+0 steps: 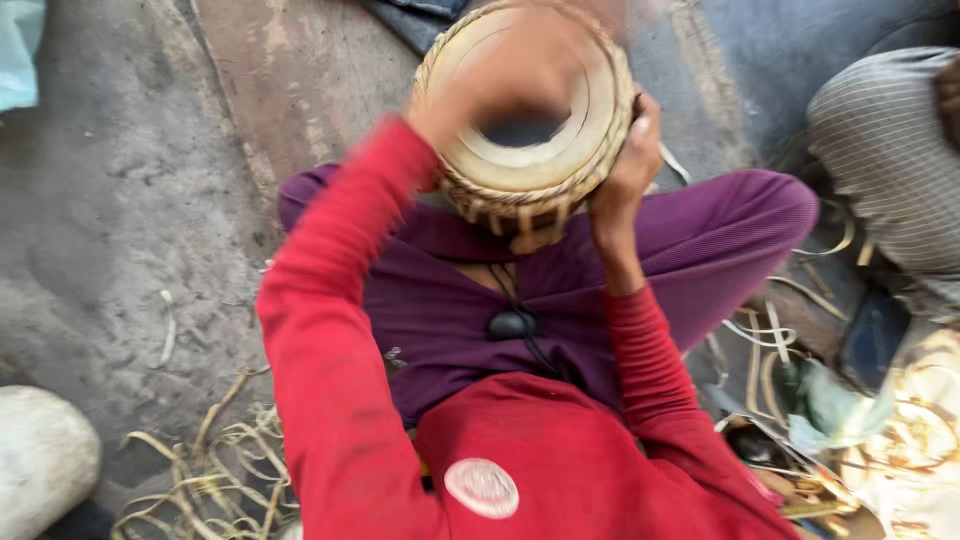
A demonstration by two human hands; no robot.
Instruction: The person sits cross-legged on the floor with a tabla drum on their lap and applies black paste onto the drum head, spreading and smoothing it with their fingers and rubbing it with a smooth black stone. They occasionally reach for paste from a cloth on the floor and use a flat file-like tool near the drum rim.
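A small round drum [580, 140] with a pale skin head, a dark centre spot and laced straps rests between my knees, its head tilted toward me. My left hand [500, 75] lies blurred across the drum head, palm down on the skin. My right hand [632, 150] grips the drum's right side, fingers curled around the rim. My sleeves are red and my trousers purple.
Loose pale straps [210, 460] lie on the dirt floor at lower left, beside a rounded stone [40, 455]. More straps and a patterned cloth [910, 440] sit at lower right. Another person's striped knee [885, 140] is at upper right. A wooden board [300, 80] lies ahead.
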